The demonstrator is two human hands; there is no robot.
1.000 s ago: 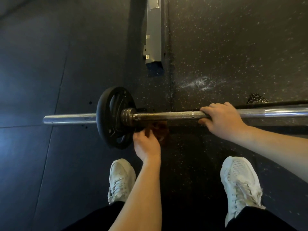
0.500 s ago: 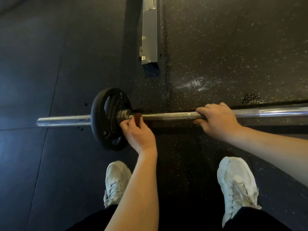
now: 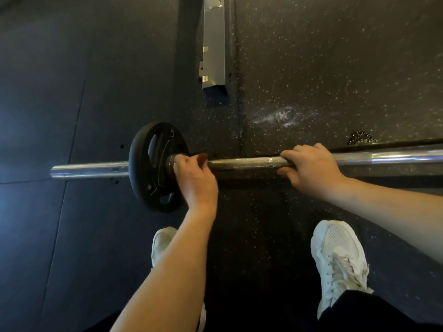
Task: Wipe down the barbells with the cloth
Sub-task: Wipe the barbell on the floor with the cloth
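Head view: what is laid out around the barbell (image 3: 251,162)?

A black weight plate (image 3: 153,167) is mounted on it at centre left, with a ribbed collar (image 3: 170,162) set just beside the plate. A grey metal post (image 3: 214,44) with a blue foot (image 3: 216,93) is seen at upper centre. On the speckled floor (image 3: 335,68) to its right a white scuff (image 3: 282,117) is marked. Two white shoes are planted below the bar: the left shoe (image 3: 163,243) and the right shoe (image 3: 338,257).

Where is the cloth (image 3: 203,158) kept?

It is bunched in the left hand (image 3: 194,180), whose fingers are curled round it and pressed to the bar right beside the collar. The bar's rough middle stretch is gripped by the right hand (image 3: 309,168), fingers wrapped over the top and thumb tucked beneath, well apart from the left.

What is blocked?

The collar is partly covered by the left knuckles, the plate's lower right is crossed by the left wrist, and most of the left shoe is hidden behind the left forearm.

And what cannot be made out?

Only a reddish-brown corner of the cloth is shown. The bar is cut off at the right edge of the frame. Whether it is lifted or resting on the floor cannot be told, nor what the small dark patch (image 3: 360,137) near the right edge is made of.
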